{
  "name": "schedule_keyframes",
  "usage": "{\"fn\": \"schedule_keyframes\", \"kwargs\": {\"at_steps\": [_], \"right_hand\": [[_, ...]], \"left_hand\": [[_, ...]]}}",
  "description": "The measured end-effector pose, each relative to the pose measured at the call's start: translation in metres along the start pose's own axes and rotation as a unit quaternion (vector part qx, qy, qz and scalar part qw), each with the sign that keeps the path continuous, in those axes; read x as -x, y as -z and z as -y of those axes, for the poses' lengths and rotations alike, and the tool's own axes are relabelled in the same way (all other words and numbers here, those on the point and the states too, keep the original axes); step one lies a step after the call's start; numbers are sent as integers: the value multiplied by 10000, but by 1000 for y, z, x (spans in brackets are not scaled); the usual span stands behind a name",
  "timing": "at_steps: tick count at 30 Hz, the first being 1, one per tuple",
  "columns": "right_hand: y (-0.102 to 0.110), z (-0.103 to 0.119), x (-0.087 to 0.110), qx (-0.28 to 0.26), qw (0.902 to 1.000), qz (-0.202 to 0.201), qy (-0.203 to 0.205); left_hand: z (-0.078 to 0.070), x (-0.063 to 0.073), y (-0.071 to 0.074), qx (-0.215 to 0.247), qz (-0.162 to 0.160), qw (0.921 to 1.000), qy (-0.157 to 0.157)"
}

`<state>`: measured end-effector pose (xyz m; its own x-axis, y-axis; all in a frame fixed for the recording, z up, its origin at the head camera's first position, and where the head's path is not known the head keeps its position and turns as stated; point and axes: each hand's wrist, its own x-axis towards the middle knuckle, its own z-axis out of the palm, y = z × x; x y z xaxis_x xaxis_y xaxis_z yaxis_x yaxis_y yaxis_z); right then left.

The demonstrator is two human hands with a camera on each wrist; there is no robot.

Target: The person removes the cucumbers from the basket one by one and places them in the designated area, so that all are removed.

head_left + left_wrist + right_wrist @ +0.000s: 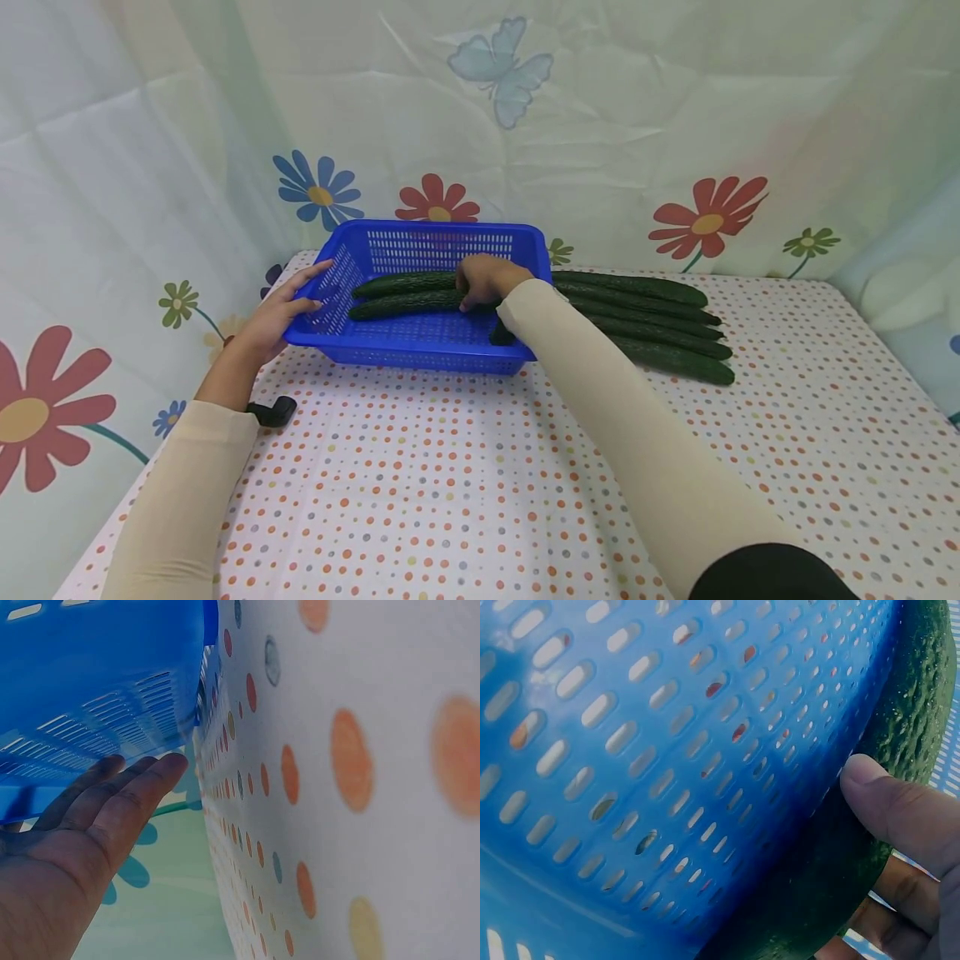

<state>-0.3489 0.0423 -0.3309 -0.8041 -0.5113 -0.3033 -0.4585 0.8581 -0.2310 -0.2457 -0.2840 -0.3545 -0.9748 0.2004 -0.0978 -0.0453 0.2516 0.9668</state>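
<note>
"so, watching from your end, how are the hands set?"

"well, i have the right hand (487, 279) inside the blue basket (420, 350), thumb and fingers curled round a cucumber, apparently the near cucumber (405, 305) of the two there; the far cucumber (405, 283) lies just beside it. the left hand (277, 317) is at the basket's left end, spread wide, straight fingers along the outer wall."

"what could go wrong?"

"i'd guess at three things. knuckles brushing the far cucumber could roll it. a grip away from the middle could let the long end swing into the basket's wall. and with the left hand wrapped so loosely, a snag might drag the basket over the surface (420, 467)."

"and the edges?"

"tight behind the basket: the curtain (600, 150) hangs close there. the surface's side edge is near the basket's left end too. on the right, more cucumbers (652, 332) lie side by side; i can't tell whether they touch the basket. the right sleeve (630, 425) crosses that end, so the rim could catch it. my best room is in front of the basket, a broad dotted stretch."
</note>
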Motion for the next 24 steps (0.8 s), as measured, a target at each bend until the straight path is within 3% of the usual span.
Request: {"fn": "schedule_keyframes", "kwargs": {"at_steps": [8,24], "right_hand": [[0,-2,-4,-52,9998,-85,151],[-1,-5,-5,-1125,9900,-724,444]], "left_hand": [[-1,1,0,4,-5,10000,13],[0,1,0,-38,-26,10000,12]]}}
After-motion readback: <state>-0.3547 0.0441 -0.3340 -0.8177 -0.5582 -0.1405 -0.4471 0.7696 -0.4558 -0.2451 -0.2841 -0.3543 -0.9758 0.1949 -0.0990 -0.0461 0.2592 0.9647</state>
